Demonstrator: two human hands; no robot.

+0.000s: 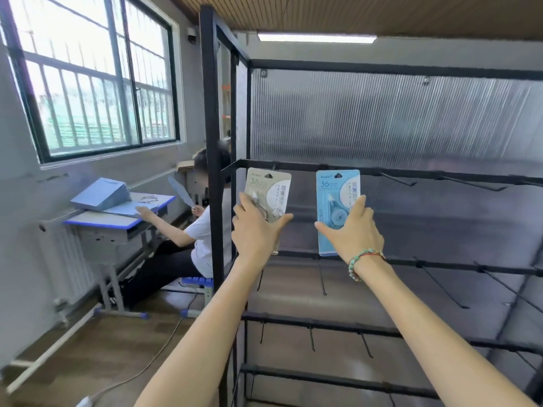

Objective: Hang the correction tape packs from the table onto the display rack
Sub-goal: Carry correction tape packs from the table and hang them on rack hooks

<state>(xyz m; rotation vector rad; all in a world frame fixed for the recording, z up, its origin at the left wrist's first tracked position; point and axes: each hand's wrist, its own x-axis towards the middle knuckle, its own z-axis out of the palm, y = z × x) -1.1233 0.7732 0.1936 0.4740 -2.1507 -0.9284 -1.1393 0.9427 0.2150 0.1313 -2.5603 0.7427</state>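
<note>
Your left hand (255,230) holds the beige cardboard-backed correction tape pack (269,191) by its lower half, fingers spread against the front and thumb hooked round the right edge, while your right hand (351,230) clasps the pale blue correction tape pack (338,201) the same way from below. Both packs stand upright, long axis vertical, with their hang holes at the top edge level with the black metal top rail (367,171) of the display rack (210,113). That is what the coming move turns on: each hole sits straight above its hand and right at the rail, so the pack has to meet a peg head-on. Whether either hole is already threaded I cannot tell (the card hides whatever peg lies behind it). The black wire pegs (399,180) further right along the rail stick out toward you and stand bare. Behind the rack is a ribbed translucent panel (382,118). To your left another person sits at a blue-edged grey desk (117,221) under a barred window (97,77), and the floor is brown wood.
</note>
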